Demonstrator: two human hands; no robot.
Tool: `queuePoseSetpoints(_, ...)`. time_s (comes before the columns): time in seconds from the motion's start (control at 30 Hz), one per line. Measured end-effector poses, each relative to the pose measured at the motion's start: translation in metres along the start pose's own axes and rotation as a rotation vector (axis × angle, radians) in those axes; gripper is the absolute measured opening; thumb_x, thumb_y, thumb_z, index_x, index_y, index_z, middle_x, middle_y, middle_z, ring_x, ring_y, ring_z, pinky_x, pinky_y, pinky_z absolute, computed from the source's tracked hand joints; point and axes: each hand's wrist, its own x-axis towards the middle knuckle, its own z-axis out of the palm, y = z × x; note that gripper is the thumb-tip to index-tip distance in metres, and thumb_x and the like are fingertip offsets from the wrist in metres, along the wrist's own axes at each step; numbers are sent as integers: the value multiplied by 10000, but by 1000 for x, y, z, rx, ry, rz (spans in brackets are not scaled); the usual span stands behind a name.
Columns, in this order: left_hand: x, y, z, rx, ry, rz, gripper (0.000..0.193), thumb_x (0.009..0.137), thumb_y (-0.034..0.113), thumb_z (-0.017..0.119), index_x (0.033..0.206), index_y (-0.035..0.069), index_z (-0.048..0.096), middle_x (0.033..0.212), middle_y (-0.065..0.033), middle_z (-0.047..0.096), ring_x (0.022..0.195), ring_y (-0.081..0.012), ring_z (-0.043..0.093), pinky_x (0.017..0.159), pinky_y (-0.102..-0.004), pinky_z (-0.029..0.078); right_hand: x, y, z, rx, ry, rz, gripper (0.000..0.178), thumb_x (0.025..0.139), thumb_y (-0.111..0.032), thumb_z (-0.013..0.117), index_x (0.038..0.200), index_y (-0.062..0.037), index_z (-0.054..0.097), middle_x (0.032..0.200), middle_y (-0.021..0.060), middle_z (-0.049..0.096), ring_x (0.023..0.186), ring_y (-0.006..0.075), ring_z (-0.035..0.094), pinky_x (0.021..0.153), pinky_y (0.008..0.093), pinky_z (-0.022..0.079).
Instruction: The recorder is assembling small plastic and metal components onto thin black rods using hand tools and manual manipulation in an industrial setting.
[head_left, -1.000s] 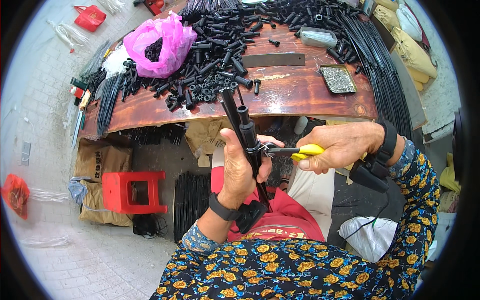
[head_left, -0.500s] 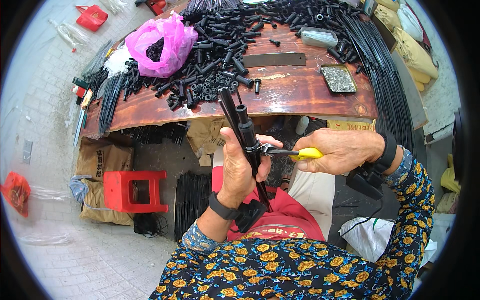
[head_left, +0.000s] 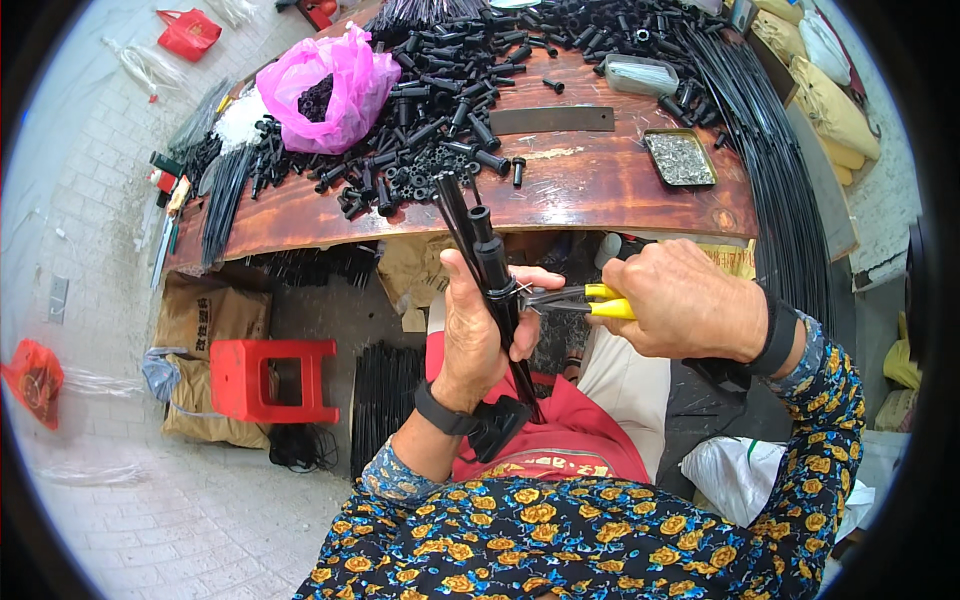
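My left hand (head_left: 468, 335) is wrapped round a bundle of thin black rods (head_left: 452, 205), held upright and leaning left at the top. A black plastic tube (head_left: 488, 245) with a flanged end stands against the rods in the same grip. Thin pale wire ends (head_left: 524, 288) stick out at the bundle's side, by my left fingers. My right hand (head_left: 690, 300) grips yellow-handled pliers (head_left: 612, 308), both handles showing. The jaws point left and meet the bundle at the wire; whether they bite on it is too small to tell.
Ahead is a brown wooden table (head_left: 590, 205) heaped with black plastic tubes (head_left: 430, 130). On it lie a pink bag (head_left: 350, 100), a dark flat strip (head_left: 552, 120), a tin (head_left: 682, 158) and long black rods (head_left: 770, 150). A red stool (head_left: 240, 380) stands to the left.
My right hand has turned over and risen slightly, bringing the second yellow handle into sight, with the handles now spread. My left hand and the bundle have barely moved.
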Motion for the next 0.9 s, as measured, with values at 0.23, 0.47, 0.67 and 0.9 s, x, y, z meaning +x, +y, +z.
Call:
queuePoseSetpoints(0.23,1,4,7,68,30,15,1076,836,855,113,1094,-36,657,433,-15,412,357,-117,337,396,-261,310,0,-5,-23,-303,182,-208,215,725,-171,706,777,18,618,682,175,643,645,306,671,580,401,516)
queuePoseSetpoints(0.47,7,2,-1,35,137,34,1052,828,865,169,1080,-27,668,437,-19,425,347,-125,362,377,-267,330,16,-16,-21,-392,227,-264,119,697,-75,651,767,16,618,678,145,634,654,273,665,565,381,505)
queuePoseSetpoints(0.67,9,2,-13,10,178,66,1018,852,843,171,1030,-23,677,439,-26,444,343,-126,360,377,-267,326,28,-24,15,-437,335,-165,113,721,-102,648,763,-7,602,690,114,614,662,261,632,650,374,491)
queuePoseSetpoints(0.9,6,-3,-22,-123,70,221,904,829,833,287,1364,127,469,506,0,459,378,-96,384,399,-250,327,34,-14,53,-78,371,21,379,674,-48,674,1029,-6,549,921,177,565,879,352,573,718,421,507)
